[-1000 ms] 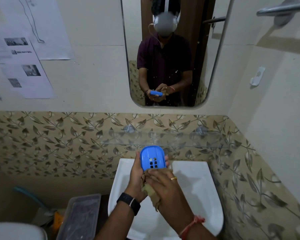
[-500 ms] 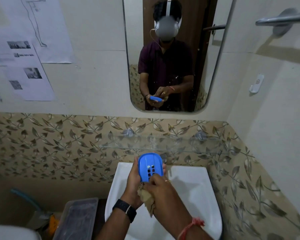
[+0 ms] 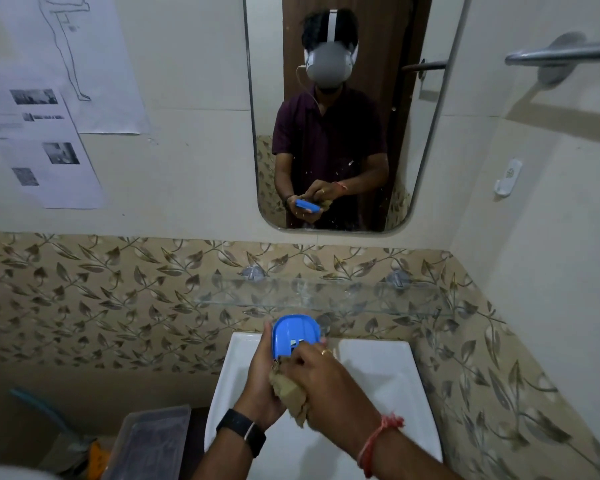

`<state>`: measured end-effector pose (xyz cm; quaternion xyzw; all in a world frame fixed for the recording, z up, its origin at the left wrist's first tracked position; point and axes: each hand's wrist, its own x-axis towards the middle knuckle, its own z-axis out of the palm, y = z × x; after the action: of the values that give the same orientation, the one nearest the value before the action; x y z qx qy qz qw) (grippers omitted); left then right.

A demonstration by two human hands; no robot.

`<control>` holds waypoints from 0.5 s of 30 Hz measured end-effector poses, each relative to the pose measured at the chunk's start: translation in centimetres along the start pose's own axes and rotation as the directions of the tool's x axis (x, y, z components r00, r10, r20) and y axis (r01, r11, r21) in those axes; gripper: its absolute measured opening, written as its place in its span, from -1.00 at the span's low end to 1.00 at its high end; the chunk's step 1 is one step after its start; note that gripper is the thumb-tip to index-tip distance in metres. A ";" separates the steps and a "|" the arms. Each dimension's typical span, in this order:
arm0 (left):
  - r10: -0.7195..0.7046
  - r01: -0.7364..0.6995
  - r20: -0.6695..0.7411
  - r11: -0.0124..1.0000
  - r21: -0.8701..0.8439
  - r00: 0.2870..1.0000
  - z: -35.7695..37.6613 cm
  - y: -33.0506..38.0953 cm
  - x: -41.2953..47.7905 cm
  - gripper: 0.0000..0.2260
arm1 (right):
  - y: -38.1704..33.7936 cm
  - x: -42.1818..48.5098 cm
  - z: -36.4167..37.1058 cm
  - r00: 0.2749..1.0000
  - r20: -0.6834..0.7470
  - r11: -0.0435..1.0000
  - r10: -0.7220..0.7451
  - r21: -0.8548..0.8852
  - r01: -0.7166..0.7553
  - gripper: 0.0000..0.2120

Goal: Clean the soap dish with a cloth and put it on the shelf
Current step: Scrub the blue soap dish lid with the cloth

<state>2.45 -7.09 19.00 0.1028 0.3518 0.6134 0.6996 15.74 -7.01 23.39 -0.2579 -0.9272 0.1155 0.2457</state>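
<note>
Bathroom scene from my head camera, looking down at a white sink (image 3: 378,393). My left hand (image 3: 260,382) grips a blue soap dish (image 3: 293,332) with its fingers curled round the dish's side. It holds the dish tilted up over the basin, just below a glass shelf (image 3: 361,299) fixed to the leaf-patterned wall. My right hand (image 3: 326,386) is closed around a crumpled tan cloth (image 3: 290,396) and presses it against the lower part of the dish, covering some of the drain slots. A mirror (image 3: 406,133) above reflects the same pose. I judge this is the wiping step, with the placing not yet done. Next I would need to draw the cloth away, raise the dish past the shelf's front edge and set it flat on the glass.
</note>
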 end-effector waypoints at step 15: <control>0.169 -0.160 -0.058 0.978 0.135 0.984 2.5 -0.3 -0.4 -0.40 | 2.6 4.1 -3.4 0.969 -0.133 0.955 0.207 -0.186 -0.229 -0.82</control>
<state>4.28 -6.84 20.81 0.1556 0.4054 0.6483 0.6254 15.59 -2.32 27.03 -0.3882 -0.8848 0.0335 0.2557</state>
